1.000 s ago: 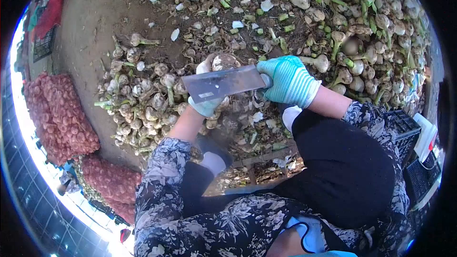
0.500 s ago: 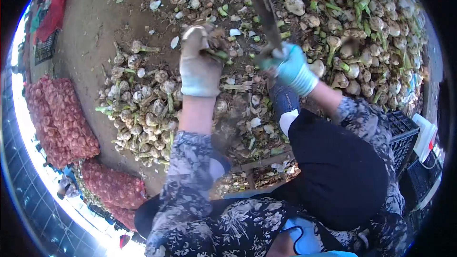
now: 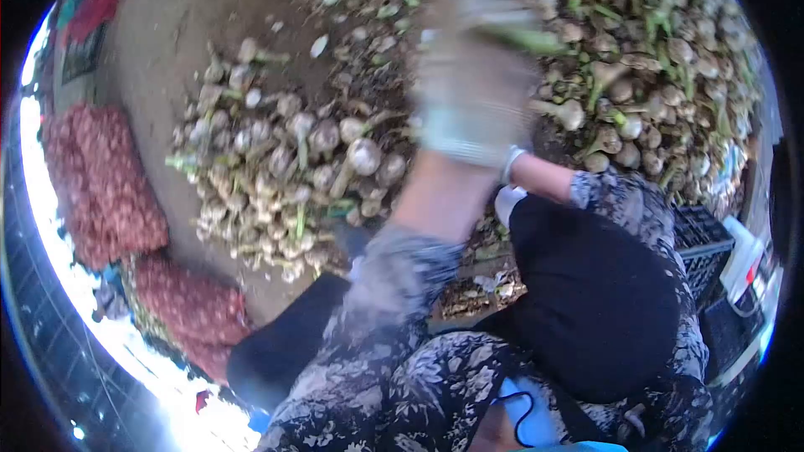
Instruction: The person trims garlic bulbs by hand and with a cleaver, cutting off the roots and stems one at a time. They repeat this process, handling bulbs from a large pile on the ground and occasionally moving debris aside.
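Note:
My left hand (image 3: 477,75), in a pale glove, is smeared by motion in the upper middle of the view. A green stalk (image 3: 523,39) shows at its fingers, but the fingers themselves are too blurred to read. Of my right hand, only the glove cuff (image 3: 510,164) shows behind the left wrist; its fingers and anything in them are hidden. A pile of garlic bulbs with stalks (image 3: 662,75) lies to the right of my left hand, and another garlic heap (image 3: 268,176) lies to the left.
Red net sacks of bulbs (image 3: 105,188) stand at the left. At the right are a black crate (image 3: 702,238) and a white object with a red mark (image 3: 741,259). Peel scraps and stalk pieces (image 3: 360,0) litter the ground. My knees are below the hands.
My left hand has moved right and now covers most of my right hand. The blade seen earlier above my right hand is out of sight. The view has shifted slightly.

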`<action>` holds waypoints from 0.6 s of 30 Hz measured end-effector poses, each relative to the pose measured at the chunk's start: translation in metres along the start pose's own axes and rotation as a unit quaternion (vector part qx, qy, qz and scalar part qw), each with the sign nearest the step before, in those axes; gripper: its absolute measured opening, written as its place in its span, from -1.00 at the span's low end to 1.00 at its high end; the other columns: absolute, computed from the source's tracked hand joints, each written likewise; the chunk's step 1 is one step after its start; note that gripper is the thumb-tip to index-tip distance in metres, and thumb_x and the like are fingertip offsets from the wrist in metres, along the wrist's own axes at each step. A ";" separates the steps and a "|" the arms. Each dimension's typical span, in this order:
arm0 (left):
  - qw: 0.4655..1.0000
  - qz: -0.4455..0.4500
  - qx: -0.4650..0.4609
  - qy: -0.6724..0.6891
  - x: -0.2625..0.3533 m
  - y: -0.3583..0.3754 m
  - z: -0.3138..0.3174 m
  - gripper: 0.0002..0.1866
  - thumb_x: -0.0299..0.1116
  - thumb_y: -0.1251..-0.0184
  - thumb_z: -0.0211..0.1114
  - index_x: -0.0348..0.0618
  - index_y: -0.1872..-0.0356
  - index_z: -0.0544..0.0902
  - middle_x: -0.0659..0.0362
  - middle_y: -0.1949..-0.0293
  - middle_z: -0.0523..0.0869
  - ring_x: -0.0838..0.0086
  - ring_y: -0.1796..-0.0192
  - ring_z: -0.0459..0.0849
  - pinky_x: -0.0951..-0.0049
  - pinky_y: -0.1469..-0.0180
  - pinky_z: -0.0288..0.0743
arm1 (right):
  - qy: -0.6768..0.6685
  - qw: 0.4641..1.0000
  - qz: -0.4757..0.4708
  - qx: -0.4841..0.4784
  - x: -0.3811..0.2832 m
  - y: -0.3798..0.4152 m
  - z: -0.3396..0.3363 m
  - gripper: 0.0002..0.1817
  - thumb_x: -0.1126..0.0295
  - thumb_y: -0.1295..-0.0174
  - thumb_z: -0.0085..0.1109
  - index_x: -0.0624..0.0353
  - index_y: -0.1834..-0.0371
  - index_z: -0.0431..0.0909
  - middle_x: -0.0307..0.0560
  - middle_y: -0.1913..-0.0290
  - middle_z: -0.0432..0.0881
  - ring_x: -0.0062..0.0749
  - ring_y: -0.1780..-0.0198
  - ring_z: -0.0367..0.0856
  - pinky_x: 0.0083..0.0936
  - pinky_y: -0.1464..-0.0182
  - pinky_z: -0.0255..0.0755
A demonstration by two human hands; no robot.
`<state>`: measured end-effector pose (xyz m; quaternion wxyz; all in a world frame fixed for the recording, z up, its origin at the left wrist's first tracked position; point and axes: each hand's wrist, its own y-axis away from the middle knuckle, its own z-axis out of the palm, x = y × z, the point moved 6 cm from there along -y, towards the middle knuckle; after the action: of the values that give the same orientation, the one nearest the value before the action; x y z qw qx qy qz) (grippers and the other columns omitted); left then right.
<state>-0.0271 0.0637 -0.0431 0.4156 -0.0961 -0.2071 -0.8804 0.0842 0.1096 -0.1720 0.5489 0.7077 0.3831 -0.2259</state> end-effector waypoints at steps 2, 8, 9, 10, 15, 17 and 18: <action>0.930 0.035 0.110 -0.350 0.007 0.019 -0.008 -0.63 -0.17 -0.09 0.19 -0.17 0.15 0.43 -0.02 0.08 0.46 0.37 0.02 0.46 0.31 -0.15 0.32 | -0.107 0.993 0.042 0.041 0.024 0.000 -0.008 -0.79 0.33 -0.20 -0.03 0.24 0.25 0.50 -0.04 0.35 0.57 -0.41 0.42 0.53 -0.52 0.41 0.43; 0.407 -0.064 0.467 -0.782 0.089 0.063 -0.090 -0.25 -0.15 0.22 0.45 -0.32 -0.06 0.40 -0.11 0.01 0.53 0.23 0.01 0.56 0.42 -0.09 0.41 | -0.328 0.926 0.141 0.120 0.042 -0.003 -0.018 -0.83 0.46 -0.17 0.00 0.36 0.27 0.48 -0.12 0.43 0.59 -0.52 0.45 0.51 -0.57 0.46 0.38; 0.363 -0.119 0.427 -0.820 0.095 0.064 -0.102 -0.19 0.05 0.24 0.40 -0.32 -0.04 0.45 -0.13 0.07 0.56 0.18 0.09 0.61 0.42 -0.01 0.46 | -0.309 0.934 0.146 0.103 0.017 0.007 -0.017 -0.82 0.45 -0.17 0.00 0.36 0.26 0.48 -0.11 0.43 0.59 -0.50 0.45 0.51 -0.55 0.46 0.37; 0.349 -0.156 0.387 -0.839 0.095 0.059 -0.125 -0.22 0.12 0.20 0.33 -0.23 -0.05 0.47 -0.13 0.00 0.52 0.17 0.05 0.58 0.38 -0.03 0.45 | -0.289 0.942 0.148 0.087 0.004 0.012 -0.017 -0.82 0.44 -0.17 0.01 0.35 0.26 0.48 -0.09 0.43 0.59 -0.49 0.46 0.51 -0.53 0.45 0.36; 0.244 -0.170 0.320 -0.900 0.066 0.034 -0.143 -0.40 0.22 0.04 0.13 0.10 0.01 0.57 -0.04 -0.11 0.41 0.12 -0.01 0.51 0.25 -0.03 0.42 | -0.051 0.992 0.086 0.075 0.030 -0.014 -0.011 -0.78 0.37 -0.21 -0.06 0.28 0.22 0.49 0.00 0.45 0.58 -0.38 0.51 0.47 -0.42 0.46 0.33; 0.188 -0.228 0.290 -0.910 0.051 0.024 -0.145 -0.49 0.18 -0.02 0.11 0.16 0.07 0.61 0.02 -0.10 0.38 0.11 -0.01 0.48 0.21 -0.03 0.40 | -0.098 0.986 0.123 0.062 0.042 -0.015 -0.009 -0.75 0.35 -0.23 -0.13 0.27 0.21 0.49 0.04 0.44 0.57 -0.29 0.48 0.48 -0.38 0.40 0.34; 0.154 -0.217 0.260 -0.928 0.042 0.019 -0.138 -0.55 0.14 -0.03 0.14 0.14 0.14 0.65 0.06 -0.02 0.41 0.13 0.00 0.43 0.22 -0.02 0.38 | -0.167 0.965 0.182 0.083 0.048 -0.012 -0.006 -0.73 0.31 -0.24 -0.14 0.27 0.24 0.50 0.10 0.43 0.57 -0.15 0.43 0.50 -0.33 0.34 0.35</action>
<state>-0.0385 -0.0374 -0.1467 -0.2944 -0.6790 -0.6673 -0.0832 0.1028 0.1312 -0.2132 0.5764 0.7607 0.1308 -0.2684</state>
